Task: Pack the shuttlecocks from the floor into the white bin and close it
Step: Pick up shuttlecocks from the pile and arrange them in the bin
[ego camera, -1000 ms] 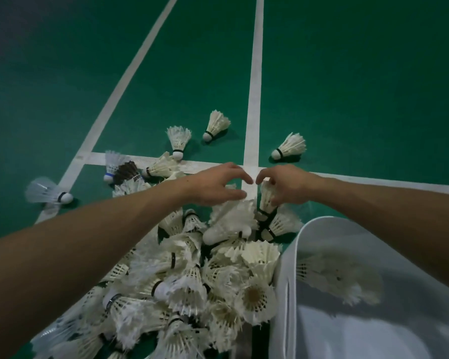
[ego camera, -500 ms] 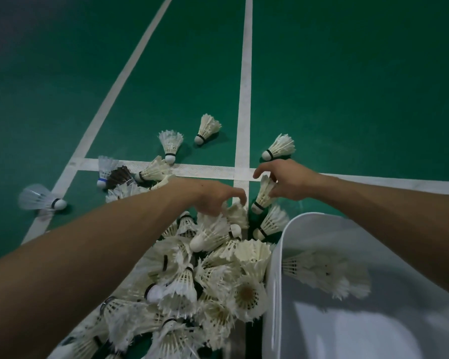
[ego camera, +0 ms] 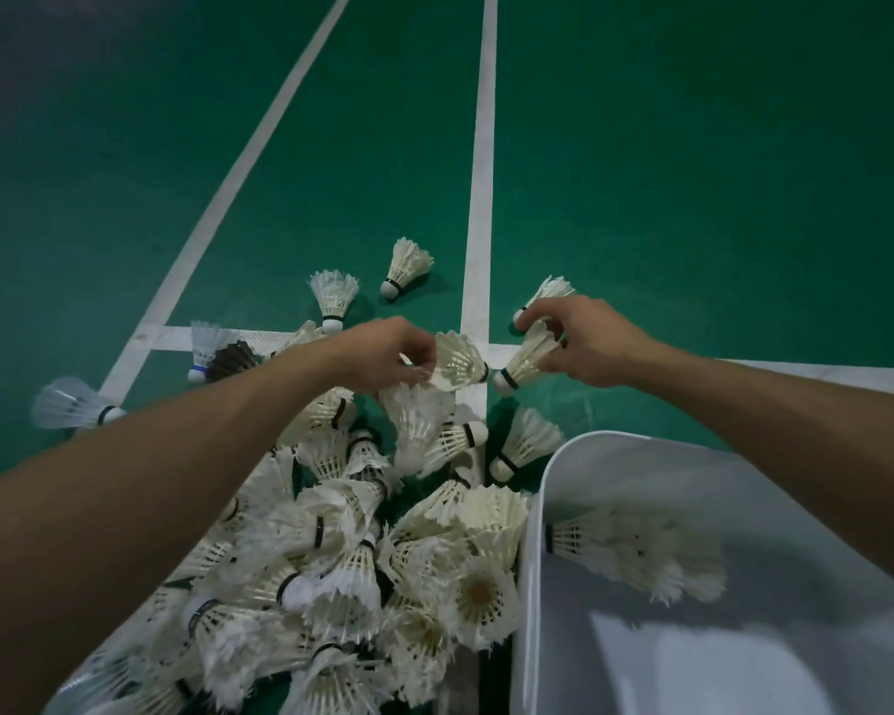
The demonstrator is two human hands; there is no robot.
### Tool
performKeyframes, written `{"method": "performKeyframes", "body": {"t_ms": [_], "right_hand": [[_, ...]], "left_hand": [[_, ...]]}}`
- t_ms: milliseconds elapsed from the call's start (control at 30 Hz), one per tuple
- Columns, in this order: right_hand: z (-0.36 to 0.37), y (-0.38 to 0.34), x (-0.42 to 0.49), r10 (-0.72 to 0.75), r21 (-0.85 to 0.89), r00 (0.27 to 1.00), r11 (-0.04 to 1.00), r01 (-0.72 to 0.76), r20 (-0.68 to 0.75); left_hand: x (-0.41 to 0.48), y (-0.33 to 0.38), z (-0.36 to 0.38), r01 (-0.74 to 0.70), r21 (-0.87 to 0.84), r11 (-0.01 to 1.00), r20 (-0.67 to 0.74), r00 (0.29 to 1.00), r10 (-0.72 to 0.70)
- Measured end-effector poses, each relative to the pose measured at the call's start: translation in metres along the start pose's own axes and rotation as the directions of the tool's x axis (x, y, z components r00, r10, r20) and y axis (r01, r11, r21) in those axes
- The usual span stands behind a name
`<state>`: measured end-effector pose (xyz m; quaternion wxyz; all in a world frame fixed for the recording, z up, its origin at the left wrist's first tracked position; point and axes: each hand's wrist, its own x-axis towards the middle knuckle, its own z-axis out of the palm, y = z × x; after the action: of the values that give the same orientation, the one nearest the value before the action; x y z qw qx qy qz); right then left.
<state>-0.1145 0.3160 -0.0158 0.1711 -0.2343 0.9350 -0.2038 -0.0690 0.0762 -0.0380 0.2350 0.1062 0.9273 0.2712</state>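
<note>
On the head view, your left hand [ego camera: 383, 356] is pinching a shuttlecock [ego camera: 458, 359] by its feathers and your right hand [ego camera: 592, 345] is gripping a second shuttlecock [ego camera: 526, 359], its cork pointing left, both over the white lines [ego camera: 478, 198]. The pile [ego camera: 352, 554] is lying on the floor [ego camera: 692, 198], just beside the open bin [ego camera: 530, 508], which is holding a small cluster [ego camera: 636, 554].

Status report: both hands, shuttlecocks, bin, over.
Left hand pinches a shuttlecock; right hand grips a second shuttlecock. White bin open, few inside. Large pile lies on floor.

Dim, wide-angle view (corners dark, lines bowed)
</note>
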Motion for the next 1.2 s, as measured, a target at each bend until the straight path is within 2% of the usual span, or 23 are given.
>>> {"method": "performKeyframes", "body": {"t_ms": [167, 333, 433, 533, 633, 767, 1000, 1100, 1200], "right_hand": [[-0.004, -0.001, -0.01, 0.006, 0.038, 0.999, 0.999, -0.004, -0.033], [-0.002, -0.002, -0.016, 0.002, 0.029, 1.0, 1.0, -0.002, -0.019], [0.001, -0.004, -0.016, -0.011, 0.026, 1.0, 1.0, 0.011, 0.009], [0.004, -0.006, -0.012, -0.015, 0.031, 1.0, 0.999, 0.014, 0.025], [0.005, -0.004, -0.007, -0.004, 0.043, 1.0, 0.999, 0.003, 0.03], [0.008, -0.001, -0.002, 0.006, 0.061, 0.999, 0.998, -0.009, 0.034], [0.003, 0.005, -0.007, 0.022, 0.089, 1.0, 0.996, -0.023, 0.004], [-0.005, 0.007, -0.02, 0.034, 0.085, 0.998, 0.996, -0.03, -0.049], [-0.017, 0.01, -0.038, 0.043, 0.131, 0.991, 0.991, -0.026, -0.124]], "left_hand": [[-0.006, 0.006, 0.002, 0.002, -0.132, 0.991, -0.066, 0.998, -0.011], [-0.004, 0.01, 0.02, 0.025, -0.102, 0.994, -0.139, 0.989, -0.04], [0.0, 0.009, 0.027, 0.094, -0.089, 0.992, -0.108, 0.989, -0.103], [0.009, 0.009, 0.025, 0.151, -0.003, 0.988, -0.064, 0.986, -0.151], [0.02, 0.008, 0.023, 0.185, 0.029, 0.982, -0.075, 0.98, -0.183], [0.032, 0.01, 0.02, 0.207, 0.073, 0.976, -0.197, 0.962, -0.189], [0.025, 0.023, 0.015, 0.155, -0.077, 0.985, -0.345, 0.923, -0.172], [0.019, 0.036, 0.009, 0.138, -0.045, 0.989, -0.418, 0.897, -0.144], [0.008, 0.055, -0.001, 0.081, 0.086, 0.993, -0.48, 0.877, -0.03]]}}
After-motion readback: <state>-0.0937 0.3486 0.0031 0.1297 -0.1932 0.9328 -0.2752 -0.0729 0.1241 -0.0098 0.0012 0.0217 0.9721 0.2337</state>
